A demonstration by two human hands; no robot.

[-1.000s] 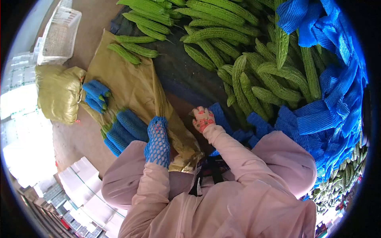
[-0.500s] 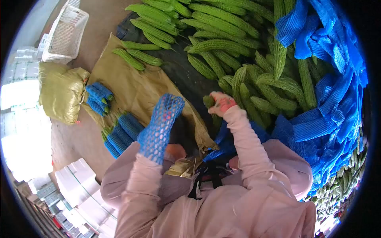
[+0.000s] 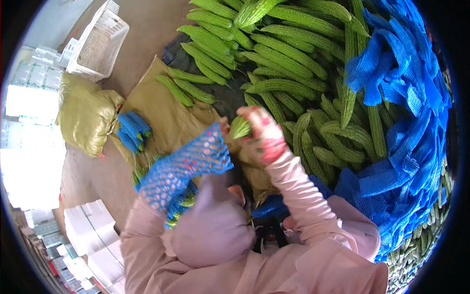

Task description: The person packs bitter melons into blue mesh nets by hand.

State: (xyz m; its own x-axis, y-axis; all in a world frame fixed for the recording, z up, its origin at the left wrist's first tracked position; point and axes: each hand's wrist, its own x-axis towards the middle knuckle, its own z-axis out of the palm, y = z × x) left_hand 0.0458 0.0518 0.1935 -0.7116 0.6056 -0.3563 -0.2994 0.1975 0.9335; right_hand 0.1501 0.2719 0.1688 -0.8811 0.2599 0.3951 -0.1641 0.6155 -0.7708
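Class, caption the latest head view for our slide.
Right hand holds a bitter melon near left hand, sleeved in blue netting, beside heaped bitter melons.

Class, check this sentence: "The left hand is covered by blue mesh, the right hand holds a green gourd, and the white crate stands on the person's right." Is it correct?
Not quite: the white crate stands on the person's left, as the head view shows. The left hand is covered by blue mesh and the right hand holds a green gourd, as stated.
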